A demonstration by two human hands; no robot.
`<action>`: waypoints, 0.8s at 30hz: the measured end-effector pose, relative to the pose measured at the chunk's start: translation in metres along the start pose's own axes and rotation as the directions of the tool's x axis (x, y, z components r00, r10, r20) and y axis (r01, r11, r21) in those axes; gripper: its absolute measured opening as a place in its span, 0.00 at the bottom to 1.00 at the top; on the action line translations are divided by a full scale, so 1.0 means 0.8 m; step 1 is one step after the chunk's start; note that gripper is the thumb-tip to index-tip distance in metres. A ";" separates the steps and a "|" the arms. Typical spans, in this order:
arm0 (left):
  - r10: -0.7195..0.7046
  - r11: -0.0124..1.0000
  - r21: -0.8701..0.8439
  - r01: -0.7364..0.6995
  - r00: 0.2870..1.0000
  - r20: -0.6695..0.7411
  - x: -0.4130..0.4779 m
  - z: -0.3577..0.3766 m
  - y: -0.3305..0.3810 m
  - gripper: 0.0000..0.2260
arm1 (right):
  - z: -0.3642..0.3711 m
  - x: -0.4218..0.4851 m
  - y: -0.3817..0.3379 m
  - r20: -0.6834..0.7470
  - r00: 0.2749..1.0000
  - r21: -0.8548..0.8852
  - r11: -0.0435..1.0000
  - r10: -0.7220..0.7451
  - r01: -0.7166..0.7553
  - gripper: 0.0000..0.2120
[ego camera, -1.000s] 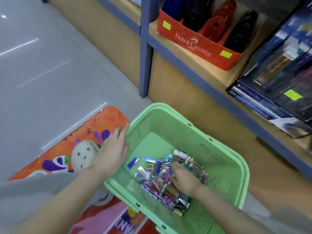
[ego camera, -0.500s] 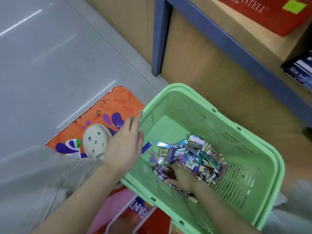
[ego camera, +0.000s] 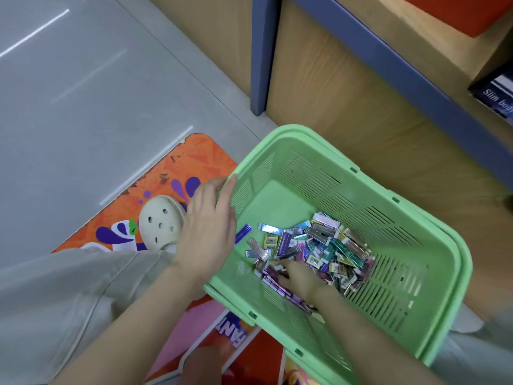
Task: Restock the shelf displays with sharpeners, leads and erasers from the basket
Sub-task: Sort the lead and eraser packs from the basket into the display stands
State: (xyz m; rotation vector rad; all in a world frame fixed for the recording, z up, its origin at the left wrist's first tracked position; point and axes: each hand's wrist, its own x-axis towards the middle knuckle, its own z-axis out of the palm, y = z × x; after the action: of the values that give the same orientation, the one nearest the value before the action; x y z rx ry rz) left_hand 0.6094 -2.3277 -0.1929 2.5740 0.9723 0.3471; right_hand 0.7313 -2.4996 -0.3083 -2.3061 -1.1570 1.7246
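A light green plastic basket [ego camera: 305,134] sits on the floor below the shelf. Its bottom holds a pile of small shiny packs [ego camera: 333,245], purple, green, silver and blue, like lead cases. My left hand [ego camera: 208,229] rests on the basket's left rim with its fingers laid fairly straight along the edge. My right hand [ego camera: 299,276] is down in the near side of the pile, with curled fingers closing on some purple packs. Its fingertips are partly buried among them.
A wooden shelf unit with a blue front edge [ego camera: 388,59] and a blue post [ego camera: 259,51] stands behind the basket. A red display box [ego camera: 472,12] and dark boxes [ego camera: 497,98] show at the top right. My cream clog [ego camera: 161,223] stands on an orange floor mat [ego camera: 194,162].
The view has tilted down from the shelf to the basket. My right hand has dug toward the pile's near left side; my left hand has stayed on the rim.
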 end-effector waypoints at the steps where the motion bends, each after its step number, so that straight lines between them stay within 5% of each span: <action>1: 0.029 0.999 -0.029 -0.030 0.999 -0.015 -0.002 0.001 0.003 0.21 | -0.004 -0.003 -0.001 -0.013 1.000 0.054 0.999 0.005 -0.004 0.18; 5: 0.097 0.975 -0.208 -0.082 0.993 0.064 -0.019 0.010 0.029 0.15 | -0.037 -0.030 -0.014 -0.145 0.989 0.387 0.920 -0.012 0.068 0.09; 7: -0.028 0.923 -0.371 0.100 0.980 0.196 -0.024 0.021 0.047 0.14 | -0.060 -0.048 -0.027 -0.225 0.973 0.504 0.850 -0.040 0.152 0.05; 11: -0.325 0.490 -0.550 0.676 0.727 0.605 -0.015 0.049 0.072 0.17 | -0.090 -0.074 -0.053 -0.300 0.949 0.623 0.734 -0.095 0.270 0.05; 14: -0.285 0.331 -0.573 0.750 0.658 0.697 -0.007 0.051 0.084 0.18 | -0.096 -0.083 -0.064 -0.322 0.941 0.671 0.675 -0.108 0.307 0.06; 21: -0.193 0.059 -0.605 0.794 0.604 0.773 0.002 0.040 0.080 0.14 | -0.101 -0.096 -0.069 -0.608 0.751 0.105 0.911 -0.258 0.398 0.14; 24: -0.137 0.094 -0.572 0.815 0.579 0.804 0.006 0.029 0.077 0.13 | -0.118 -0.088 -0.058 -0.636 0.743 0.172 0.900 -0.209 0.401 0.18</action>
State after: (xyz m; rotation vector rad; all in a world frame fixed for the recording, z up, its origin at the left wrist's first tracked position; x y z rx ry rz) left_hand 0.6572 -2.3728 -0.1871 0.9218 0.9229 -0.1124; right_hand 0.7787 -2.4697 -0.1946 -2.0733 -0.9801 0.8546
